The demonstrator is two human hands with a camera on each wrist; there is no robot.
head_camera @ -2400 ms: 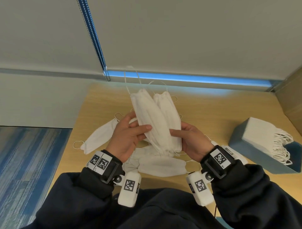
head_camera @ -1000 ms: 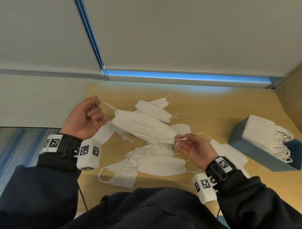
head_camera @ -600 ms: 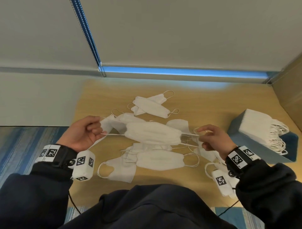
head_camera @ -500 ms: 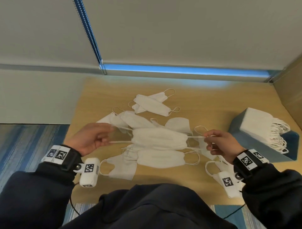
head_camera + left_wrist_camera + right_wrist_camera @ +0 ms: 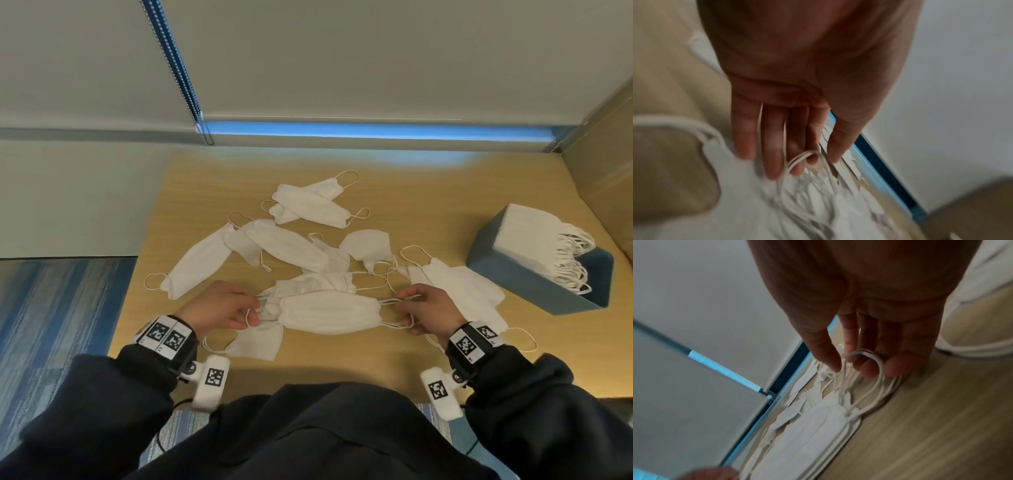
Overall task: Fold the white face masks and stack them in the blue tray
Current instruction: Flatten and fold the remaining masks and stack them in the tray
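**Over the surface: lots folded, lots still to fold**

From the head view, my left hand [image 5: 219,310] and my right hand [image 5: 426,310] are apart, one at each end of a white mask [image 5: 330,317]. Each hand pinches the ear loops at its end, and the mask lies stretched flat between them, low on the wooden surface [image 5: 394,192]. I think I am about to fold this one. Off to my right sits the blue tray [image 5: 534,281] with a tall pile of folded masks [image 5: 534,236] leaning in it, so a good part of the job looks done. But many loose masks [image 5: 291,246] lie spread out beyond my hands, and some lie under them too. Those are left to fold.

From the left wrist view, the picture is blurry. My fingers [image 5: 772,146] point down and a thin loop [image 5: 801,160] hooks over their tips.

From the right wrist view, my thumb and fingers [image 5: 867,368] hold a bunch of loops [image 5: 865,353], and the mask hangs flat just over the wood.
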